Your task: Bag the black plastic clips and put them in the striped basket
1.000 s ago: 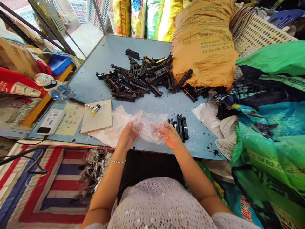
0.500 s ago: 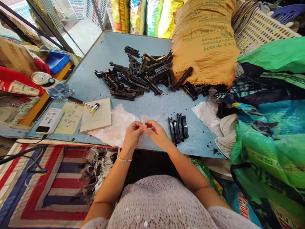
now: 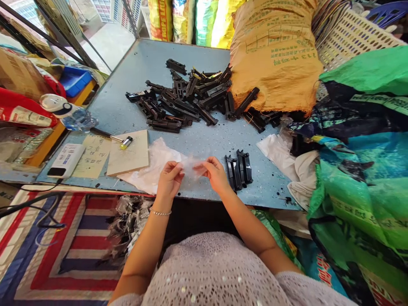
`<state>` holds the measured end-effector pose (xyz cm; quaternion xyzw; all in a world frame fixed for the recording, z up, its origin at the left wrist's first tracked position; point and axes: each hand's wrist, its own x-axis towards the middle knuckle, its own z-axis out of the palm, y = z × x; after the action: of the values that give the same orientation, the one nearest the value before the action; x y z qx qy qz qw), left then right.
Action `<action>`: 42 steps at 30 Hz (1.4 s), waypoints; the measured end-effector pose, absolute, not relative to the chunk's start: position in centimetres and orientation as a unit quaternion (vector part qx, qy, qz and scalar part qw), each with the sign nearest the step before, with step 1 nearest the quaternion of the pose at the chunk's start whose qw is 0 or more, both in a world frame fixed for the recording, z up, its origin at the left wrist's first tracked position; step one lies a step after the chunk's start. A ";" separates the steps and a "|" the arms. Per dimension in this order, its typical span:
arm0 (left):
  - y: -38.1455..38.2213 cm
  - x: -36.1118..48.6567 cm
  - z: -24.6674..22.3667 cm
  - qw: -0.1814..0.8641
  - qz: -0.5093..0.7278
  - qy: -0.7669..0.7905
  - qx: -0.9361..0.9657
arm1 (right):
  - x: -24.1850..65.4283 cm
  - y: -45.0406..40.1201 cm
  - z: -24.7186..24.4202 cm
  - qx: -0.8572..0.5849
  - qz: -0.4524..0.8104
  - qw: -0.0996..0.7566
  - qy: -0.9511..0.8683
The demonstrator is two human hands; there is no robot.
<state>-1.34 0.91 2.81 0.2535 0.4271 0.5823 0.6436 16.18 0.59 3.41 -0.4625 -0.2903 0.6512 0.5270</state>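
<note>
Clear plastic film (image 3: 190, 166) is suspended between left hand (image 3: 170, 178) and right hand (image 3: 217, 174), its opposite sides pinched in closed fingertips.

One head-worn camera looks forward and down from above the person's own knitted top (image 3: 210, 272), which fills the bottom edge. The view is wide and near: the left hand (image 3: 171, 178) and right hand (image 3: 218, 173) sit around the centre, the blue table (image 3: 145, 63) spreads beyond them, and upright sacks (image 3: 161, 21) stand at the top.
</note>
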 end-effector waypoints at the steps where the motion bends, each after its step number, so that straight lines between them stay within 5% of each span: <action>1: 0.7 -1.7 2.7 0.586 0.586 0.452 0.331 | 16.3 0.6 3.3 -0.460 0.652 0.540 -0.266; 6: 0.3 -3.0 1.4 0.228 0.408 0.526 0.711 | 16.2 0.3 2.4 -0.429 0.620 0.620 -0.219; 9: 0.6 -3.3 0.6 0.158 0.342 0.504 0.777 | 18.0 -0.2 2.9 -0.468 0.587 0.585 -0.308; 11: 0.8 -3.5 0.5 0.158 0.327 0.503 0.784 | 20.7 -0.9 4.1 -0.577 0.501 0.485 -0.424; 14: 0.9 -3.7 0.9 0.167 0.336 0.542 0.751 | 24.8 -2.6 6.2 -0.777 0.248 0.186 -0.548; 16: 0.9 -3.4 1.4 0.180 0.343 0.564 0.730 | 26.0 -3.7 6.5 -0.806 0.140 0.005 -0.575; 18: 0.9 -2.8 1.7 0.197 0.343 0.569 0.721 | 26.0 -4.4 5.8 -0.788 0.108 -0.067 -0.603; 21: 0.8 -1.7 2.0 0.214 0.338 0.562 0.724 | 25.9 -4.8 4.6 -0.774 0.166 -0.003 -0.611; 26: 0.6 -0.3 1.8 0.236 0.336 0.532 0.741 | 26.0 -6.7 6.1 -0.608 0.576 0.324 -0.440; 30: 0.5 -0.2 1.6 0.269 0.358 0.491 0.747 | 23.3 -8.3 6.2 -0.467 0.774 0.311 -0.292; 35: -1.8 0.1 1.8 0.253 0.301 0.441 0.807 | 21.2 -6.3 3.0 -0.474 0.759 0.361 -0.262; 39: -4.8 1.6 2.2 0.285 0.256 0.310 0.870 | 19.4 -5.6 3.0 -0.596 0.562 0.402 -0.409; 42: -6.8 -0.2 4.3 0.318 0.285 0.318 0.847 | 18.7 -6.8 4.7 -0.579 0.508 0.341 -0.538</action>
<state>-0.17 -6.76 4.27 0.8465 0.3175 0.2854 0.3180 18.65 -6.79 4.73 -0.5792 -0.5385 0.5082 0.3410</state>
